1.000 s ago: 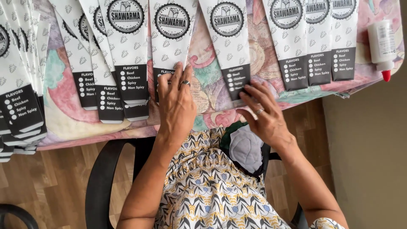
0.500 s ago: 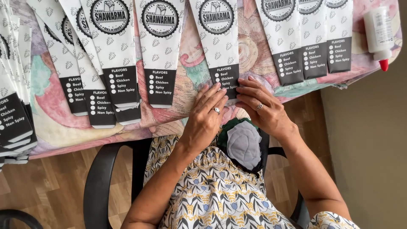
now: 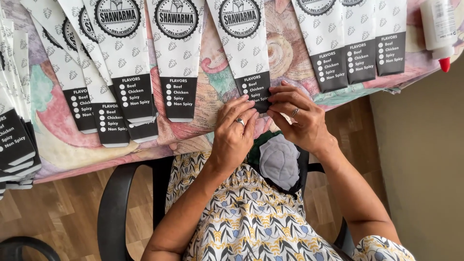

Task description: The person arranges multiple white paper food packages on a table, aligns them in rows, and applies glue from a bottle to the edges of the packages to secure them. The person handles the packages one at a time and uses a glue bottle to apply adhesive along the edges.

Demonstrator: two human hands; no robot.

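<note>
Hands have shifted right since earlier: left hand (image 3: 235,131) and right hand (image 3: 299,118) now pinch the near black end of one paper sleeve (image 3: 244,48) at the table's near edge. Patterned tablecloth (image 3: 203,111) carries further sleeves; glue bottle (image 3: 437,26) far right; wood floor (image 3: 53,212).

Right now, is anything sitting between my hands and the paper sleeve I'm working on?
Nothing visible is in the way. Both the left hand and the right hand already have their fingertips on the black bottom end of the paper sleeve, at the edge of the table. Neighbouring sleeves lie off to either side.
</note>
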